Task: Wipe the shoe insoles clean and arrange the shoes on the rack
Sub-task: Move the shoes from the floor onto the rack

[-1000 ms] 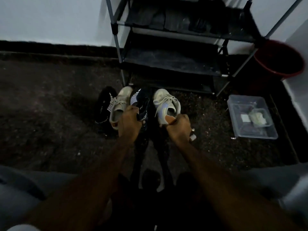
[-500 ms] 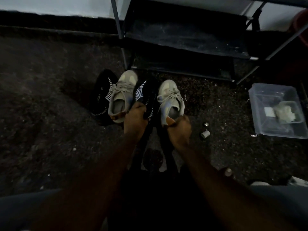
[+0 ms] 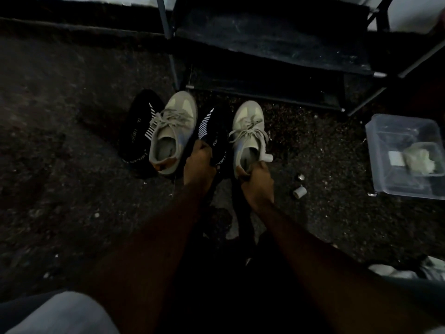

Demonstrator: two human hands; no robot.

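Note:
Four shoes stand in a row on the dark floor in front of the shoe rack (image 3: pixel 265 39). From left to right they are a black sock shoe (image 3: pixel 136 131), a beige sneaker (image 3: pixel 173 131), a second black sock shoe (image 3: pixel 215 131) and a second beige sneaker (image 3: pixel 248 126). My left hand (image 3: pixel 198 166) grips the heel collar of the middle black shoe. My right hand (image 3: pixel 256 183) grips the heel of the right beige sneaker. The insoles show only dimly inside the beige sneakers.
A clear plastic box (image 3: pixel 385 131) with a pale cloth (image 3: pixel 420 159) in it sits on the floor at the right. Small white cylinders (image 3: pixel 299 192) and a metal cap (image 3: pixel 300 177) lie beside the right sneaker. The rack's lower shelves are dark and bare.
The view has tilted down and drawn closer. My left hand shifted from beside the left beige sneaker's heel to the middle black shoe. My right hand keeps its hold on the right sneaker.

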